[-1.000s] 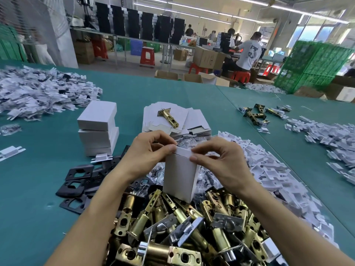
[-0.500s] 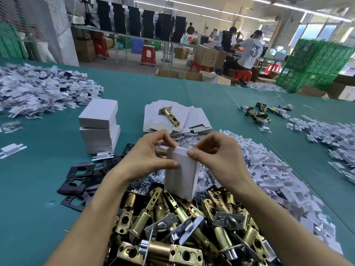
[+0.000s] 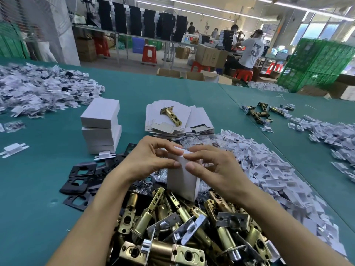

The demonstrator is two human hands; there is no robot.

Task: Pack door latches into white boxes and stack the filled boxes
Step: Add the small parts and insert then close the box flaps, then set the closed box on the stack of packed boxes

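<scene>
We see a white box [image 3: 182,181] held on end in the middle of the view, above the far edge of a heap of brass door latches [image 3: 180,233] that fills the 6 o'clock part of the green table [image 3: 34,217]. Both hands close on its upper end. The left hand [image 3: 148,160] comes in from 8 o'clock and pinches the top left corner, thumb on the near face and fingers curled over the top. The right hand [image 3: 217,169] comes in from 4 o'clock, its thumb pressed to the near face and its fingers bent over the top edge. The box hangs below the two grips, its lower end down at the latches; we cannot tell whether it touches them.

From the box, a stack of closed white boxes [image 3: 100,125] stands at 10 o'clock. Flat box blanks [image 3: 197,120] lie at 12 o'clock with a single latch [image 3: 171,116] on top. Black plates [image 3: 80,179] lie at 9 o'clock, just beside the left wrist. A drift of white card inserts [image 3: 269,169] spreads from 2 to 4 o'clock.
</scene>
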